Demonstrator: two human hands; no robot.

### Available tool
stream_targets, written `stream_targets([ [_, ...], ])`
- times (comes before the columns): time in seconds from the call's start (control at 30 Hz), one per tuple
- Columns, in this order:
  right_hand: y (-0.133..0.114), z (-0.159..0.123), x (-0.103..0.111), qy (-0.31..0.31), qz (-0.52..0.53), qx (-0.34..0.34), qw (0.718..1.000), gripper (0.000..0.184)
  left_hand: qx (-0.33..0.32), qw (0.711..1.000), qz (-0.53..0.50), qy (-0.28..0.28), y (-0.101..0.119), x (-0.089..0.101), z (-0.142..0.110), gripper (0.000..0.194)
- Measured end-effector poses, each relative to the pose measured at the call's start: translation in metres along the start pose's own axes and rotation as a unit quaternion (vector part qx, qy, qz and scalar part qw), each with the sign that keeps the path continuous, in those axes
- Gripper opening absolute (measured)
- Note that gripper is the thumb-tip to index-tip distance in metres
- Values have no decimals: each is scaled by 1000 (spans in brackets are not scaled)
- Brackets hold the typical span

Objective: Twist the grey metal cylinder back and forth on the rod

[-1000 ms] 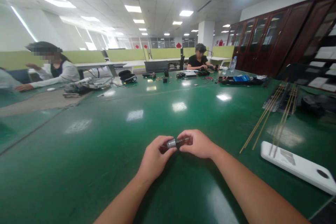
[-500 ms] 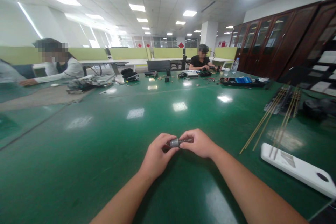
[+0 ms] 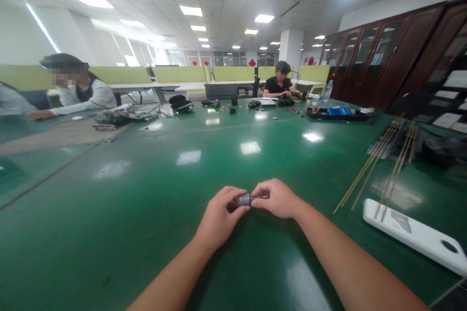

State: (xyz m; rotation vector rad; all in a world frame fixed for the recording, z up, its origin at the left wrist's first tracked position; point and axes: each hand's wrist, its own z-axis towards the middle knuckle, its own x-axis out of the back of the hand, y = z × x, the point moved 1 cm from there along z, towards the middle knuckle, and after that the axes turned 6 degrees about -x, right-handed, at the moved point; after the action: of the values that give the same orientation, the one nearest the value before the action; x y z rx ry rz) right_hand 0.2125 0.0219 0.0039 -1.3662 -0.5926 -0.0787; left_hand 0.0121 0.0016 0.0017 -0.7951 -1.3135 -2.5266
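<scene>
Both of my hands meet low over the green table point(image 3: 146, 194), a little in front of me. Between them is a small cylindrical metal part point(image 3: 245, 199), silver at its left end and dark at its right. My left hand point(image 3: 219, 216) pinches the silver end with thumb and fingers closed. My right hand point(image 3: 275, 198) is curled round the dark end. Most of the part is hidden by my fingers.
A white flat board point(image 3: 416, 235) lies at the right with thin brass rods point(image 3: 368, 163) running across it toward dark trays. One person sits at the far left, another at the far end, among tools, cables and a blue-topped case point(image 3: 337, 112). Wooden cabinets line the right wall.
My hands and the metal part have stayed almost in place; the part sits slightly more to the right. The camera view tipped a little.
</scene>
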Motion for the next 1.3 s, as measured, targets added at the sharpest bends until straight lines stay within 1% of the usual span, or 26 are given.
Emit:
stream_targets([
  [0.13, 1, 0, 1, 3, -14, 2, 1000, 10, 2, 1000, 0, 1, 0, 0, 0, 25],
  [0.4, 3, 2, 1, -7, -1, -1, 1000, 10, 2, 1000, 1, 3, -1, 1, 1, 25],
  [0.77, 1, 0, 2, 7, 6, 1, 1000, 10, -7, 1000, 10, 9, 0, -1, 1, 26],
  [1.0, 0, 0, 3, 13, 6, -3, 1000, 11, 10, 1000, 15, 21, -1, -1, 0, 28],
  [1.3, -2, -1, 4, 17, -3, -3, 1000, 10, 4, 1000, 14, 25, 1, 0, 1, 28],
])
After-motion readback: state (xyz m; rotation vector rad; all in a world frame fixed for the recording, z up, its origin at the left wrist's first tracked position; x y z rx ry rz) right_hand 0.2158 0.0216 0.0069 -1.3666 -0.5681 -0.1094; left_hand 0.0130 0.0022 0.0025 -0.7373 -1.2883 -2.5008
